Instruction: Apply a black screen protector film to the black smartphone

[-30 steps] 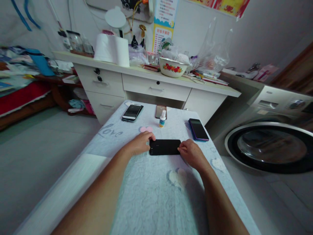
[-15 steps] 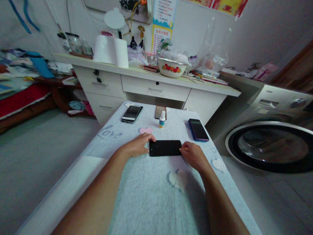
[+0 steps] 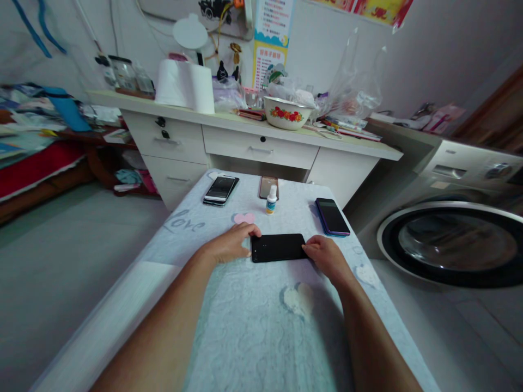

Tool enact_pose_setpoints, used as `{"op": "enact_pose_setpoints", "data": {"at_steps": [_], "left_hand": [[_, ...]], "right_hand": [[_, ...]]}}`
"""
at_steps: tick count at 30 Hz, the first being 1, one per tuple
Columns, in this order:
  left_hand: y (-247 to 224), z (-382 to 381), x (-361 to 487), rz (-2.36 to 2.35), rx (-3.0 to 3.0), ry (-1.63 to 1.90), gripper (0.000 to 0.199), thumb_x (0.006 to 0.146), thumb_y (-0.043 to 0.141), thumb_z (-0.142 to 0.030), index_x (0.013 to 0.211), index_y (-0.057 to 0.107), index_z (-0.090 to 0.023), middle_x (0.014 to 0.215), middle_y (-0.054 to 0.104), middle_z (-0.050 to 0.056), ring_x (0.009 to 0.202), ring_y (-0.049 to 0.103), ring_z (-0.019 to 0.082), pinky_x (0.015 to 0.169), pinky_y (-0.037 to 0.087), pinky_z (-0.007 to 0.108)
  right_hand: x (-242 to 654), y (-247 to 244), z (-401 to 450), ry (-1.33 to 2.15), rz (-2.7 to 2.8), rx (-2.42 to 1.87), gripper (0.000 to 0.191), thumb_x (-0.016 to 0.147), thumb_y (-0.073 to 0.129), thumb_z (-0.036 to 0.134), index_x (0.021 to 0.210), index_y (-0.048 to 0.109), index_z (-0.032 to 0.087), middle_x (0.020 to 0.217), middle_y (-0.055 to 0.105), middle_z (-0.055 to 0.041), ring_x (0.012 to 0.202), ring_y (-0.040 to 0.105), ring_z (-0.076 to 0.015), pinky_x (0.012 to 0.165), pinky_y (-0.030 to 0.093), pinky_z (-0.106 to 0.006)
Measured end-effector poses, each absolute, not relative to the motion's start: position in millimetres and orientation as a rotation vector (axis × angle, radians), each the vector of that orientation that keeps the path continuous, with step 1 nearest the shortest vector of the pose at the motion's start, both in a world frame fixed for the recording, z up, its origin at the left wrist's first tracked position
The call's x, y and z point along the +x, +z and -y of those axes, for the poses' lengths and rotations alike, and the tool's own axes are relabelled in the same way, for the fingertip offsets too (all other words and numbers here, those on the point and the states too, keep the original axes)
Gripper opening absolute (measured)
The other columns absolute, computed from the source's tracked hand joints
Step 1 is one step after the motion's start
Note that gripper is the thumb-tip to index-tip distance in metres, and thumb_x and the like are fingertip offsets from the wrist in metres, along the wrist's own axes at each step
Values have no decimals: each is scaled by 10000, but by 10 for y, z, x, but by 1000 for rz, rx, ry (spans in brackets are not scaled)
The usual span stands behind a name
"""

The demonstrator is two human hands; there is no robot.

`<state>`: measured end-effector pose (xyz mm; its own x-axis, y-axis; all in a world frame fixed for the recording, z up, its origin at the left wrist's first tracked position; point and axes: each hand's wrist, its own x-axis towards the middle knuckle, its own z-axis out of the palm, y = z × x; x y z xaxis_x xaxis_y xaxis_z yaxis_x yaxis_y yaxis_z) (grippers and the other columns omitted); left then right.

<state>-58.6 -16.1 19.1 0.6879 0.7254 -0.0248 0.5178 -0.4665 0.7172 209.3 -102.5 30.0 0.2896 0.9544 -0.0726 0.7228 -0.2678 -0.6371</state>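
Midway along the cloth-covered table (image 3: 249, 332), between two bare hands: one black phone (image 3: 280, 248), set crosswise, small round marks towards its left end. Flat on the cloth or raised a little – cannot be told.

Left hand (image 3: 231, 243): grasping the phone's left end, forefinger at the far corner, thumb lower down by the near corner. Right hand (image 3: 328, 257): grasping the right end, thumb and fingers drawn together at the edge, the other fingers curled beneath.

Handling, as judged: best done with light, equal pressure at both ends, fingertips kept to the rim, wrists level. A smooth slab of this kind would likely twist if one side pulled harder; the left hand's wider span seems suited to steadying, the right's narrower pinch to fine work at the edge.

Beyond the phone: one small white-capped bottle (image 3: 271, 201), upright, label blue and orange. Just behind it, one brown-edged phone (image 3: 266, 187), lying flat. To the left, one stack of phones (image 3: 221, 189), white-framed one uppermost. To the right, near the right hand but apart from it, a second pile (image 3: 333, 216), dark screen up, purple edge showing.

Further out: white desk (image 3: 261, 140) with a fruit-patterned bowl (image 3: 286, 114) and paper rolls (image 3: 183, 87); at right, one washing machine (image 3: 469, 155), round-doored.
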Motion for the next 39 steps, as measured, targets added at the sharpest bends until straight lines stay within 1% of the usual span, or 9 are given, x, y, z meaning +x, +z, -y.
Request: {"op": "enact_pose_setpoints", "data": {"at_steps": [11,20,29,36,39], "left_hand": [[174,153,-591,-948,2153,374,437,628,579,-114,1049,571,-231,1141,574,32,1108,527,202,977,413,321],[156,129,-595,-926,2122,356,448,623,590,-116,1061,569,-209,1142,565,35,1116,508,206,999,386,326],[155,127,-595,-912,2114,375,461,622,592,-105,1069,580,-218,1142,567,37,1102,511,211,985,386,330],[157,128,-563,-922,2131,390,432,642,657,-192,1068,600,-228,1126,573,36,1086,514,221,974,392,337],[169,129,-560,-900,2099,416,408,641,663,-203,1046,616,-221,1103,590,29,1059,526,213,955,402,325]], "right_hand": [[2143,240,1022,648,1426,-1999,183,766,557,317,744,659,167,576,596,-13,552,532,-145,510,340,-235],[2148,191,1011,829,1247,-1927,157,742,586,325,729,617,172,521,551,12,470,506,-122,457,337,-216],[2147,190,1008,816,1221,-1879,135,727,599,313,686,605,184,500,546,15,459,502,-122,441,333,-213],[2122,192,1010,765,1235,-1854,138,708,610,315,671,610,182,507,560,10,456,501,-124,430,323,-215],[2119,187,1004,782,1216,-1852,154,707,604,335,678,600,184,513,558,13,458,506,-122,425,336,-211]]}}
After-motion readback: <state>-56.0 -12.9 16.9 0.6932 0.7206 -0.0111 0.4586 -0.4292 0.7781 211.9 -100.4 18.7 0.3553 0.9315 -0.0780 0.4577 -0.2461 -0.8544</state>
